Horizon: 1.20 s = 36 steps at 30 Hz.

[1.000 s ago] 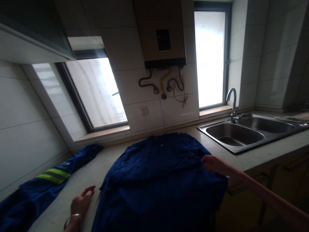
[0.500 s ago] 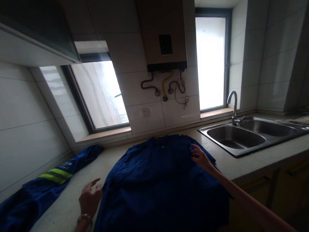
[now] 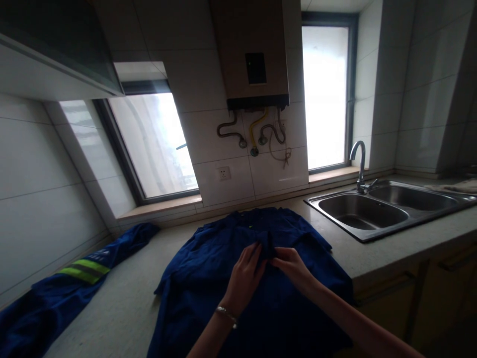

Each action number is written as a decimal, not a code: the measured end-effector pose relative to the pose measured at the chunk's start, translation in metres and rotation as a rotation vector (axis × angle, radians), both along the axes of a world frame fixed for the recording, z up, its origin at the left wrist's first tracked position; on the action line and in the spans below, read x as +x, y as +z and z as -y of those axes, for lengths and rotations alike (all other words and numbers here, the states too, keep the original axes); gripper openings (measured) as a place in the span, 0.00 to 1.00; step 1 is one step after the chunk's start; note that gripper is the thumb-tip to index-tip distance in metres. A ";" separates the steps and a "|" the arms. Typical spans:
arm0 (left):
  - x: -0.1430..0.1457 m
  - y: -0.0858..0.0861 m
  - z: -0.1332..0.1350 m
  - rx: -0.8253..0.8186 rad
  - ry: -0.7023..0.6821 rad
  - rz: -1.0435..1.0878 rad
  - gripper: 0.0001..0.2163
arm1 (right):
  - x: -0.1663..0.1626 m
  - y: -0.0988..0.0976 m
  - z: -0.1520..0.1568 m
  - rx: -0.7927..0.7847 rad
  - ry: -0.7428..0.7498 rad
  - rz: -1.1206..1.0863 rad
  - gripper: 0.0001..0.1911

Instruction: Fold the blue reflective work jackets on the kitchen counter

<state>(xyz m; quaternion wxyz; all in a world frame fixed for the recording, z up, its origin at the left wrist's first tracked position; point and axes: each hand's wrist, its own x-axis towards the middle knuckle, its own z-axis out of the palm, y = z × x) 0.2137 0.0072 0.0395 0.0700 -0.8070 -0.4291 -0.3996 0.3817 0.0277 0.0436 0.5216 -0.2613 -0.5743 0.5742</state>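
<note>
A: Where was the blue garment (image 3: 194,283), and what held it?
B: It lay spread on the counter (image 3: 112,308), under and all around the grip; the right hand (image 3: 274,256) had thumb and fingers narrowed on a raised fold (image 3: 267,241) at its front.
A: And the left hand (image 3: 257,256)?
B: Its bent fingertips met the same fold from the other side; the dark cloth hid whether they had closed on it, so I couldn't tell.
A: Why so near each other?
B: Probably so that one could steady the fold while the other worked it; lying flat, the rest likely needed no holding.
A: What else lay about?
B: A striped blue garment (image 3: 55,293) lay well left of the grip, presumably set aside to leave both arms room; the sink (image 3: 330,233) was beyond the grip, to its right, apart from the cloth.
</note>
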 end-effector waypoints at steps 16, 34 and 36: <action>0.013 -0.003 -0.008 -0.496 -0.044 0.759 0.18 | 0.002 -0.018 0.005 0.369 -0.173 0.431 0.22; 0.000 -0.008 0.010 -0.556 -0.127 0.455 0.16 | 0.012 -0.030 0.000 0.152 -0.040 0.247 0.11; -0.002 -0.005 0.015 -0.508 -0.121 0.342 0.20 | 0.014 -0.026 0.004 0.096 0.050 0.154 0.11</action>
